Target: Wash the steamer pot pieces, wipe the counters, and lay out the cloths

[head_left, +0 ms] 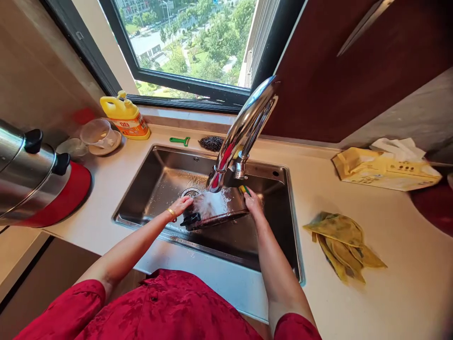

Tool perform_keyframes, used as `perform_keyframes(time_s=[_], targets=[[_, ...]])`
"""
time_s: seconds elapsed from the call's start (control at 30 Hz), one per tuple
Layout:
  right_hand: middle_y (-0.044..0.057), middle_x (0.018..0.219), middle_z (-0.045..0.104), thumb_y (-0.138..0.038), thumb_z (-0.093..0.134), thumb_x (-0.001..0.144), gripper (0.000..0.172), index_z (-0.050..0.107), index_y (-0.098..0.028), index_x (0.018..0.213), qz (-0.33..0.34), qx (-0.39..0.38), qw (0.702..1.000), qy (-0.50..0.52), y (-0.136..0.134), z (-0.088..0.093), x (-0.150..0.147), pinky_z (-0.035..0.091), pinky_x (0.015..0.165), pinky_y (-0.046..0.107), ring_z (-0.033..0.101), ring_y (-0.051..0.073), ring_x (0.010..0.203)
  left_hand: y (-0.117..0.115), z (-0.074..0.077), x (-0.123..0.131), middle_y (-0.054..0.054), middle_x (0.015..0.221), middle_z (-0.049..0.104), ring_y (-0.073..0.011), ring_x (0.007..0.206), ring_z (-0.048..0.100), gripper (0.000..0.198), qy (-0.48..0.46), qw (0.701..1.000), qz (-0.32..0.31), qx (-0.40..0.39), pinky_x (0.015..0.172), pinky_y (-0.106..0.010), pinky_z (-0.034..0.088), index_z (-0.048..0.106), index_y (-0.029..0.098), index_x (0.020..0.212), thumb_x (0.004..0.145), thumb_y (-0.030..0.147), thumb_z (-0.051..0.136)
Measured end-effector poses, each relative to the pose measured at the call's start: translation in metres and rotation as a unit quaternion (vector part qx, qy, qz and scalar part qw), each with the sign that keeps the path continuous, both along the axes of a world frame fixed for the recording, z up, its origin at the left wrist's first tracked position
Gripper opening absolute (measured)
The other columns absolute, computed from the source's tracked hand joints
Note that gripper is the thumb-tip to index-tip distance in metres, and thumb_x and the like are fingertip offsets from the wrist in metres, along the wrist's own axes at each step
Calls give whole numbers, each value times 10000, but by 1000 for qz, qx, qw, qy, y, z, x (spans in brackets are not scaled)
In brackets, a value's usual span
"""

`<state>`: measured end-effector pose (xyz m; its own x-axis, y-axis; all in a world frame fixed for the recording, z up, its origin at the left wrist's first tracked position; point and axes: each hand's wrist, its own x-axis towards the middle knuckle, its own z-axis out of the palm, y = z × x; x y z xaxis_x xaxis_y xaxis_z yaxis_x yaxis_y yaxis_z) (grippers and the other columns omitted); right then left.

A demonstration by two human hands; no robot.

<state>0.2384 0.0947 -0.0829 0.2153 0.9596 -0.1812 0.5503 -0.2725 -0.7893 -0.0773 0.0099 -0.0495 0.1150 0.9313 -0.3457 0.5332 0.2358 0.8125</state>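
Observation:
A shiny metal pot [230, 203] lies tilted on its side in the sink, under water running from the faucet [244, 127]. Its black handle [191, 219] points toward me on the left. My left hand [181, 207] grips the pot's left edge; the fingertips are partly hidden behind it. At the pot's right end, my right hand [253, 202] is closed around a yellow and green sponge [244, 190], which touches or nearly touches the pot. Water spreads over the pot's wall.
The steel sink [148, 189] is set in a pale counter. Behind it lie a green peeler [180, 140] and a dark scouring pad [211, 143]. A yellow detergent bottle [125, 118] and steamer [38, 174] stand left; a yellow cloth [341, 241] and tissue pack [385, 167] are right.

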Motion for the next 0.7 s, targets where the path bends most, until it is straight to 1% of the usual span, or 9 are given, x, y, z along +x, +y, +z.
perform_keyframes(time_s=[0.07, 0.17, 0.27, 0.37, 0.47, 0.53, 0.57, 0.63, 0.7], targets=[[103, 1295, 632, -277, 491, 843, 434, 672, -216, 1233, 59, 48, 995, -67, -11, 20, -30, 424, 1041, 454, 557, 275, 1201, 3, -4, -3, -1, 748, 540, -141, 772, 498, 307, -6, 1000, 24, 3, 738, -233, 434, 511, 172, 737, 897, 414, 413], [100, 1394, 551, -285, 505, 867, 397, 683, -264, 1220, 171, 119, 962, -176, -39, 60, -88, 371, 1052, 478, 483, 301, 1268, 14, -4, -8, -9, 765, 558, -142, 756, 510, 325, -2, 999, 48, 4, 737, -243, 444, 523, 165, 780, 905, 438, 397], [114, 1190, 664, -302, 467, 915, 386, 666, -286, 1246, 298, 165, 917, -208, -63, 87, -134, 351, 1018, 444, 540, 275, 1165, 24, 4, -13, -29, 803, 605, -156, 771, 545, 299, 9, 999, 49, 7, 782, -278, 472, 559, 145, 905, 900, 401, 404], [92, 1064, 697, -283, 441, 931, 425, 604, -297, 1324, 361, 165, 897, -195, -69, 90, -149, 371, 960, 376, 589, 232, 1038, 25, 21, -13, -102, 1125, 646, -190, 1043, 585, 420, 21, 998, -10, 61, 975, -326, 448, 516, 127, 1238, 892, 327, 387], [127, 1151, 668, -267, 470, 900, 443, 615, -221, 1316, 291, 141, 926, -198, -54, 79, -141, 387, 971, 387, 567, 264, 1076, 12, 40, -1, -175, 1504, 385, -263, 1391, 357, 674, 117, 976, -126, 134, 1156, -438, 278, 316, 118, 1472, 858, 361, 451], [148, 1224, 636, -230, 482, 874, 449, 629, -182, 1295, 219, 132, 947, -193, -41, 72, -132, 395, 997, 408, 534, 292, 1139, 4, 49, 12, -198, 1582, 215, -342, 1461, 196, 879, 213, 945, -197, 154, 1166, -537, 207, 249, 138, 1511, 768, 445, 603], [147, 1258, 622, -210, 485, 862, 457, 628, -177, 1294, 190, 136, 955, -185, -35, 69, -129, 400, 1008, 410, 519, 298, 1165, 3, 53, 19, -200, 1595, 164, -375, 1463, 160, 954, 255, 928, -221, 156, 1151, -567, 217, 256, 159, 1511, 711, 470, 672], [133, 1306, 601, -187, 473, 859, 468, 619, -187, 1304, 154, 161, 961, -161, -24, 63, -122, 408, 1026, 407, 509, 291, 1185, 7, 58, 33, -202, 1585, 161, -415, 1434, 187, 955, 323, 903, -243, 148, 1110, -566, 289, 347, 185, 1469, 649, 477, 741], [116, 1330, 592, -201, 463, 874, 452, 626, -205, 1296, 139, 192, 962, -138, -15, 56, -112, 408, 1041, 410, 517, 277, 1181, 18, 60, 44, -225, 1504, 294, -421, 1357, 308, 778, 371, 883, -254, 132, 1065, -524, 358, 495, 151, 1355, 664, 416, 737]])
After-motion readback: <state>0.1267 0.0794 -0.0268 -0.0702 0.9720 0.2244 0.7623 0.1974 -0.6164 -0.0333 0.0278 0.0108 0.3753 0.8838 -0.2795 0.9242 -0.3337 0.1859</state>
